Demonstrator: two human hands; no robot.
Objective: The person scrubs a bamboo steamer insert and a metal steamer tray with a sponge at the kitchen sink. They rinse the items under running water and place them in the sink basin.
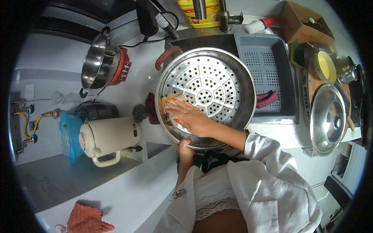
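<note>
A round stainless-steel steamer basket (pixel 209 77) with a perforated bottom is tipped towards me over the sink edge. One curved reddish-brown handle (pixel 169 55) shows at its upper left. My right hand (pixel 191 118) lies flat inside it, fingers spread over a tan cloth (pixel 167 102) pressed against the left inner wall and bottom. At the lower left rim, my left hand (pixel 185 148) grips the steamer from outside, thumb on the edge; its other fingers are mostly hidden beneath.
Right of the steamer is a grey perforated drain basket (pixel 287 87) with a red cloth (pixel 267 99). Beyond stand a glass lid (pixel 327 122), a bowl (pixel 325 67) and a cardboard box (pixel 294 29). On the left are a cream kettle (pixel 110 141), a steel pot (pixel 94 64) and a steel-wool scrubber (pixel 140 113).
</note>
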